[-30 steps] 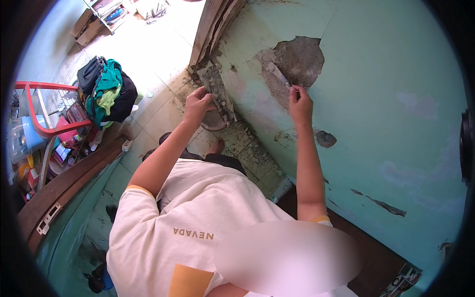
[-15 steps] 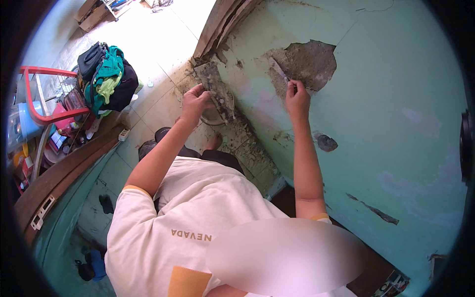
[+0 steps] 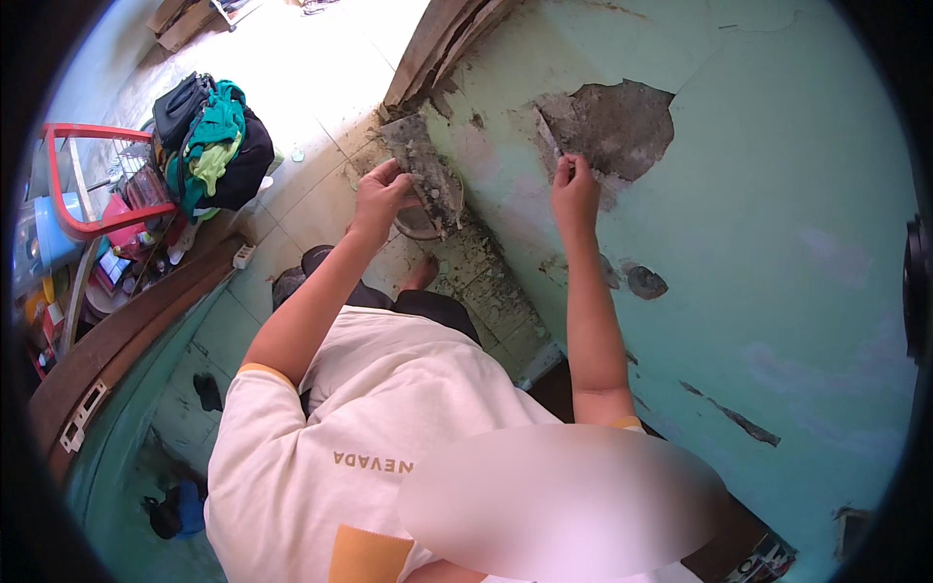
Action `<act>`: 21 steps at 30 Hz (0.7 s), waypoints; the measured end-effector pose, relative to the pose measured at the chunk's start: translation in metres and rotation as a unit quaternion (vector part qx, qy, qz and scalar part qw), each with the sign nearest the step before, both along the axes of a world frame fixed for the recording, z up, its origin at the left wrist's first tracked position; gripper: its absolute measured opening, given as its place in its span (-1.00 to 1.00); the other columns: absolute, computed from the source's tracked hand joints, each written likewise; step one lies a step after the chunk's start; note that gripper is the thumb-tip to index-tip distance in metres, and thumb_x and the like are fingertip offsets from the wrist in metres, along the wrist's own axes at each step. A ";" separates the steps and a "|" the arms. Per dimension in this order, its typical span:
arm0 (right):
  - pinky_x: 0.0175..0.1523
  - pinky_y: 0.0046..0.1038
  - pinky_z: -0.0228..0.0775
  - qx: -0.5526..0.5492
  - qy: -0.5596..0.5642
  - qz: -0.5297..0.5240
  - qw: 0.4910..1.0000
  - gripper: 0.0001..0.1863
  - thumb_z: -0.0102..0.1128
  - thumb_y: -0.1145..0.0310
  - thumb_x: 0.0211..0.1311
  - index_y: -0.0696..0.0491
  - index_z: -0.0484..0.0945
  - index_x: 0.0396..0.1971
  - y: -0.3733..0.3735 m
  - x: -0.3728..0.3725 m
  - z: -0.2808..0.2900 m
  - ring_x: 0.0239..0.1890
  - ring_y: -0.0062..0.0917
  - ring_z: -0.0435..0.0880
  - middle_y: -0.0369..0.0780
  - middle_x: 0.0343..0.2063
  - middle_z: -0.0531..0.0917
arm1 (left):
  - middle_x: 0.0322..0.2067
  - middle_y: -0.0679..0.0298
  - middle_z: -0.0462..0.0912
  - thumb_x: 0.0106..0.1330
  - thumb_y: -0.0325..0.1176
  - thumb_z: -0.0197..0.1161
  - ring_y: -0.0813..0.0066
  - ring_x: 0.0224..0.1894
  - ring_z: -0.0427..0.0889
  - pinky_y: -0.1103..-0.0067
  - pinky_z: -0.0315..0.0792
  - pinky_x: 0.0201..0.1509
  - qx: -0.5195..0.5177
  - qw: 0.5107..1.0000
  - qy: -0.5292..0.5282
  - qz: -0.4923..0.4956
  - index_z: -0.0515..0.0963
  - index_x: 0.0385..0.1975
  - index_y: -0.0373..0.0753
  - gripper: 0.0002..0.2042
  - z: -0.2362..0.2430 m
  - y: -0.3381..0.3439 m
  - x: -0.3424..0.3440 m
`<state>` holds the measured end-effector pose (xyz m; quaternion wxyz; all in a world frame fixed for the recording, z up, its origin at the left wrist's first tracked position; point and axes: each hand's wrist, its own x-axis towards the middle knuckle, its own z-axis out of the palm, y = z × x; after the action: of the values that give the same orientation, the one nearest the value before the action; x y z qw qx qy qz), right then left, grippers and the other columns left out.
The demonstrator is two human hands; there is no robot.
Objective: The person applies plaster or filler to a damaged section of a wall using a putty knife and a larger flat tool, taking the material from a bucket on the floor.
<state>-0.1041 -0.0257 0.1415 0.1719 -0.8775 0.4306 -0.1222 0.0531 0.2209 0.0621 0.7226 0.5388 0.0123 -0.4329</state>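
Observation:
My left hand [image 3: 379, 199] grips the near edge of a flat board [image 3: 425, 167], smeared with grey mortar and held above the floor. In my right hand [image 3: 576, 194] is a putty knife [image 3: 546, 131], pinched by its handle. Its thin blade lies at the left edge of a rough grey patch [image 3: 627, 126] in the green wall; whether it presses on the surface, I cannot tell. Partly hidden beneath the board stands a round container [image 3: 420, 225].
Crumbled debris [image 3: 481, 262] lies along the wall's foot, near my bare foot [image 3: 421, 272]. To the left, clothes and bags [image 3: 216, 146] are heaped beside a red-framed rack [image 3: 107, 228]. A smaller hole [image 3: 645, 282] marks the wall. A wooden door frame [image 3: 437, 49] rises beyond the board.
My right hand and the putty knife have shifted slightly left against the patch, the blade now more upright. My left hand still holds the board in nearly the same place.

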 end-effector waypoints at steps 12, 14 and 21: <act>-0.29 -0.37 0.48 0.027 -0.075 -0.010 0.997 -0.77 0.10 0.25 0.41 0.12 0.57 -0.17 0.005 -0.045 0.030 -0.40 -0.31 0.65 -0.14 -0.46 0.66 | -0.16 0.30 0.65 0.33 -0.47 0.13 0.60 -0.19 0.65 0.61 0.65 -0.21 0.010 1.000 0.001 0.012 0.53 0.01 -0.37 -0.72 -0.014 0.005 0.002; -0.27 -0.28 0.51 0.017 -0.058 0.013 0.998 -0.77 0.10 0.26 0.40 0.12 0.56 -0.17 0.006 -0.047 0.010 -0.35 -0.15 0.70 -0.07 -0.41 0.70 | -0.16 0.29 0.64 0.34 -0.46 0.14 0.57 -0.17 0.65 0.58 0.64 -0.19 0.005 1.000 0.005 0.006 0.53 0.03 -0.37 -0.71 -0.015 0.004 0.000; -0.25 -0.21 0.50 -0.029 -0.028 0.011 0.999 -0.76 0.10 0.24 0.40 0.13 0.56 -0.20 -0.013 -0.027 0.000 -0.32 -0.11 0.69 -0.03 -0.41 0.69 | -0.17 0.27 0.63 0.34 -0.44 0.15 0.52 -0.16 0.64 0.54 0.64 -0.14 0.006 1.000 0.005 -0.007 0.51 0.04 -0.37 -0.70 -0.006 0.005 0.001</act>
<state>-0.1309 -0.0385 0.1411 0.1597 -0.8830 0.4124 -0.1573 0.0537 0.2263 0.0563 0.7159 0.5413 0.0148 -0.4407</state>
